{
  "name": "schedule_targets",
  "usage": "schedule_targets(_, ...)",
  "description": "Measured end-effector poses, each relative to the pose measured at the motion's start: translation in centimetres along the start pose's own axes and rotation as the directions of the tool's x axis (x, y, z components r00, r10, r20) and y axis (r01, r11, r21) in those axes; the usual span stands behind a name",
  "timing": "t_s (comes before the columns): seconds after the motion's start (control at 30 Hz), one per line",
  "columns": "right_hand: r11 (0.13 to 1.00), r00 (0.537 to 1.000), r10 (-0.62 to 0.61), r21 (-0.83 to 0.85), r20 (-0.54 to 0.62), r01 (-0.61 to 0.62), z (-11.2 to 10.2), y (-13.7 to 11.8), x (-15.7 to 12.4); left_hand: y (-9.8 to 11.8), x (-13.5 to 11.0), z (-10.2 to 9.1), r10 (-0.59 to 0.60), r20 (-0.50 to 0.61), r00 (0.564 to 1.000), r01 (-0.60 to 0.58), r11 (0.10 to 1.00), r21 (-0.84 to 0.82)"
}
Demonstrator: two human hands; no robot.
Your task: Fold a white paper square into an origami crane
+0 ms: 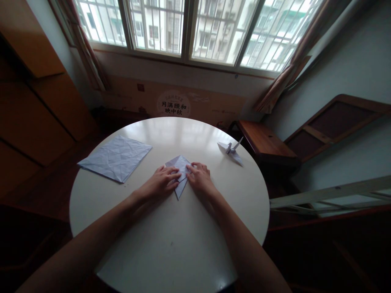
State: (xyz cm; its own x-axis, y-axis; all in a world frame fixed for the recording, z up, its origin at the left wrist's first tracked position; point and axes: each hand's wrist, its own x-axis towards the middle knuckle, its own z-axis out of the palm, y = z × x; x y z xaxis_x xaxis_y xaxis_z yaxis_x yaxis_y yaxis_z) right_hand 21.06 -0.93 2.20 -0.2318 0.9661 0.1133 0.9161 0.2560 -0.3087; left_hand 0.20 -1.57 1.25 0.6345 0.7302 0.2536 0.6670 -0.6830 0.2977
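Note:
A small piece of folded white paper (pixel 182 162) lies on the round table, with a pointed end towards me and crease lines on its surface. My left hand (pixel 165 179) rests over its left side, fingers bent and pressed on the paper. At the right edge, my right hand (pixel 200 176) grips the same sheet with curled fingers. Both hands hide parts of the paper's sides. A finished paper crane (pixel 232 150) with spread wings stands at the table's right, apart from my hands.
Creased white sheets (pixel 117 156) lie at the left of the white round table (pixel 171 244). Beyond the table's right edge is a brown wooden bench (pixel 265 140). A printed panel (pixel 207 101) stands below the barred window (pixel 214 32), and orange cabinets (pixel 51 114) are on the left.

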Motion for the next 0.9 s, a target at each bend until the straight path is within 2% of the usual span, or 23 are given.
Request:
schedule_targets(0.5,1.000,1.000,-0.014,0.022,0.004,0.014,-0.09,0.13,0.01,0.33,0.07,-0.41,0.001,-0.007,1.000,-0.001,1.000,-0.018)
schedule_targets(0.9,0.977,0.984,-0.040,0.197,-0.172,0.075,0.52,0.38,0.39,0.74,0.30,-0.98,0.068,-0.068,0.995,-0.076,0.989,-0.125)
